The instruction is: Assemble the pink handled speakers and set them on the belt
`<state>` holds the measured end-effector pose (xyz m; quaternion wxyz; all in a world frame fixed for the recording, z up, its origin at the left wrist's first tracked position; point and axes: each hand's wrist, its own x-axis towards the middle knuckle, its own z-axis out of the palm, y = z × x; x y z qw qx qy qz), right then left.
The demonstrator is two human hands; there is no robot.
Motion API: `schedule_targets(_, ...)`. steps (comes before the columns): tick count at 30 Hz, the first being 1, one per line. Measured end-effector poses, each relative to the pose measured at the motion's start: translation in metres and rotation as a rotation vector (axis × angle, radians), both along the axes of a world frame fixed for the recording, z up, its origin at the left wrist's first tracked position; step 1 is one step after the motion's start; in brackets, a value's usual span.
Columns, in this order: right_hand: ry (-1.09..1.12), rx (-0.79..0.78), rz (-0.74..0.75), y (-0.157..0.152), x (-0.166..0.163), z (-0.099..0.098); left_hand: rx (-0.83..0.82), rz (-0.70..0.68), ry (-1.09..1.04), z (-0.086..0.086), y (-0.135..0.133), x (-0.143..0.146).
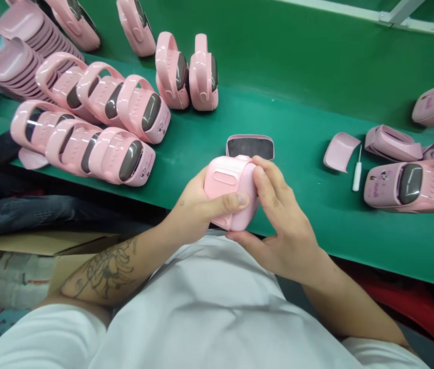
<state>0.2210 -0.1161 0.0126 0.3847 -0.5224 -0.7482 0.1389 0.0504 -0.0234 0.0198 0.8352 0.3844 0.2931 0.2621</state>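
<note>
Both hands grip one pink plastic device (228, 185) just above the near edge of the green table (297, 143). My left hand (197, 205) wraps it from the left, thumb across its front. My right hand (278, 215) closes on its right side, fingers over the top. The device's open end, with a dark screen panel (250, 147), points away from me.
Several finished pink devices with handles lie grouped at the left (97, 133) and two stand upright (186, 72). At the right lie a loose pink cover (339, 151), a small white tool (357, 177) and more pink devices (409, 184). A cardboard box (47, 243) sits below left.
</note>
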Motion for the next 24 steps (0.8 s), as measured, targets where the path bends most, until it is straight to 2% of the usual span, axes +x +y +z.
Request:
schedule_targets(9,0.055,0.014,0.038,0.005,0.006,-0.01,-0.071,0.056,0.003,-0.001,-0.007,0.003)
schedule_targets(15,0.075,0.014,0.041,0.003,0.004,-0.014,-0.039,0.086,0.061,0.0,-0.014,0.005)
schedule_targets(19,0.083,0.095,0.059,0.003,0.001,-0.018,0.042,0.041,0.103,-0.001,-0.013,0.0)
schedule_targets(24,0.022,0.259,0.081,0.004,-0.004,-0.026,0.179,0.02,0.053,-0.003,-0.011,-0.009)
